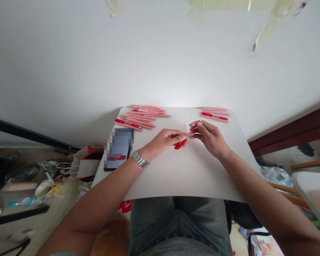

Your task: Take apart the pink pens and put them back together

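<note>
Our left hand [164, 141] is gripping a red pen part [180, 144], our right hand [211, 138] pinching a slim red piece [192, 130]; pens [140, 118] are lying beyond.

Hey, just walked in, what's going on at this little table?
A person sits at a white table, working on red pen pieces with both hands. The left hand pinches a short red part, and the right hand holds a slim red piece that reaches toward the left fingertips. Whether the two are joined is too small to tell. A larger group of pens lies at the back left, a smaller group at the back right. A phone lies at the left edge.
</note>
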`<state>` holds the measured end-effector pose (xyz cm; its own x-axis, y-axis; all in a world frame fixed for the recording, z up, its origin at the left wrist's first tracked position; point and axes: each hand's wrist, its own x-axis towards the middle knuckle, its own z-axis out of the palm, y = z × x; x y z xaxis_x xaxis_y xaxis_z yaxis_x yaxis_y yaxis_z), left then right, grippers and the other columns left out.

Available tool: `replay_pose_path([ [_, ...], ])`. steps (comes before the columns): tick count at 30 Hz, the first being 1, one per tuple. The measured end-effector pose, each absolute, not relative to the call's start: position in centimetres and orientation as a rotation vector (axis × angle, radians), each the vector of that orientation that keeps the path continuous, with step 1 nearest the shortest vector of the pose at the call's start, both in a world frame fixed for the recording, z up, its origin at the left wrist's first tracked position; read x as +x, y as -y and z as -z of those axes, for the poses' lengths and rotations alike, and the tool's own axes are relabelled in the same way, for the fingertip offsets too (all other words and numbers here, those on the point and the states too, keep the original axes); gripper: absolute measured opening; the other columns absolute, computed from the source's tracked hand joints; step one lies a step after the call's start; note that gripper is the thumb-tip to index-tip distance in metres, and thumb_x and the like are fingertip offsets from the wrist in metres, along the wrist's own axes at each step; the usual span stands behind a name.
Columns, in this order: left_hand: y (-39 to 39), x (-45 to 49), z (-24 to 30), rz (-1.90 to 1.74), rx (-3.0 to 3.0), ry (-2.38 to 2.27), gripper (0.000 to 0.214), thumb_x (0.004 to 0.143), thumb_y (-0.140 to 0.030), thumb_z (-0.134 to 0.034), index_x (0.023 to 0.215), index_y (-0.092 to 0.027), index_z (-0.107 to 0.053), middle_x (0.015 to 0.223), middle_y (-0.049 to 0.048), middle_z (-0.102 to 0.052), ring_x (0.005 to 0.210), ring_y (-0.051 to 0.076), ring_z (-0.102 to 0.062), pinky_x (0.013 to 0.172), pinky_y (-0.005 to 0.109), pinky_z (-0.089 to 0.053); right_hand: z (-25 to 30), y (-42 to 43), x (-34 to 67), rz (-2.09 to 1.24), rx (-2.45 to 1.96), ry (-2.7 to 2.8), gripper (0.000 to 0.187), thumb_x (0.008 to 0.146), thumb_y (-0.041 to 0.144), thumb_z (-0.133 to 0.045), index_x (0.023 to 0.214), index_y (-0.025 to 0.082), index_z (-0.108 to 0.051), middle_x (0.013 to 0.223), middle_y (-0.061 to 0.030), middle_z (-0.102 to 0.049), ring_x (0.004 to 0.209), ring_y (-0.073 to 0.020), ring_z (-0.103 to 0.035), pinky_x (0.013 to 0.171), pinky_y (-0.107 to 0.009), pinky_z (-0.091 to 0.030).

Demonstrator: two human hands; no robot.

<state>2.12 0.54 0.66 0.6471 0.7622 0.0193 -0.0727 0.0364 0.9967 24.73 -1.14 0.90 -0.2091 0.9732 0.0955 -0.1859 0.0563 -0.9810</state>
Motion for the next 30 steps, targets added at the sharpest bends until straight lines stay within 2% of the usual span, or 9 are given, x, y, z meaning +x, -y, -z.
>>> replay_pose_path([
  [4,-0.52,2.16,-0.73,-0.724,1.421,-0.635,0.039,0.096,-0.048,-0.072,0.111,-0.012,-0.080,0.092,0.0123,-0.076,0.074,0.015,-0.062,0.066,0.028,-0.047,-0.97,1.18,24.75,-1.393,-0.890,1.268,0.034,0.100,0.055,-0.065,0.109,0.024,-0.078,0.096,-0.0040,-0.069,0.089,-0.0173,-0.071,0.083,-0.034,-0.061],
  [8,-0.48,2.20,-0.83,-0.751,1.432,-0.621,0.036,0.097,-0.045,-0.072,0.110,-0.012,-0.079,0.090,0.0102,-0.074,0.073,0.013,-0.060,0.067,0.028,-0.048,-1.05,1.26,24.62,-1.352,-0.913,1.282,0.034,0.099,0.055,-0.066,0.103,0.024,-0.076,0.091,-0.0037,-0.069,0.086,-0.0177,-0.070,0.083,-0.035,-0.061],
  [14,-0.61,2.16,-0.67,-0.777,1.422,-0.664,0.037,0.094,-0.045,-0.076,0.112,-0.013,-0.078,0.092,0.0105,-0.075,0.076,0.015,-0.063,0.073,0.031,-0.051,-1.10,1.20,24.58,-1.152,-0.926,1.242,0.030,0.100,0.054,-0.066,0.098,0.025,-0.075,0.096,-0.0026,-0.067,0.078,-0.0147,-0.064,0.073,-0.032,-0.058],
  [24,-0.73,2.25,-0.52,-0.776,1.476,-0.693,0.040,0.091,-0.047,-0.078,0.110,-0.011,-0.079,0.093,0.0113,-0.076,0.077,0.015,-0.064,0.073,0.031,-0.052,-1.35,1.39,24.37,-1.086,-0.936,1.409,0.033,0.103,0.054,-0.061,0.099,0.024,-0.074,0.095,-0.0037,-0.068,0.076,-0.0155,-0.060,0.072,-0.034,-0.053],
  [30,-0.62,2.28,-0.72,-0.799,1.466,-0.685,0.039,0.093,-0.048,-0.075,0.109,-0.012,-0.079,0.091,0.0107,-0.075,0.072,0.013,-0.061,0.071,0.031,-0.052,-1.28,1.22,24.42,-1.035,-0.974,1.323,0.036,0.099,0.059,-0.064,0.095,0.025,-0.074,0.095,-0.0029,-0.066,0.073,-0.0145,-0.059,0.068,-0.033,-0.053],
])
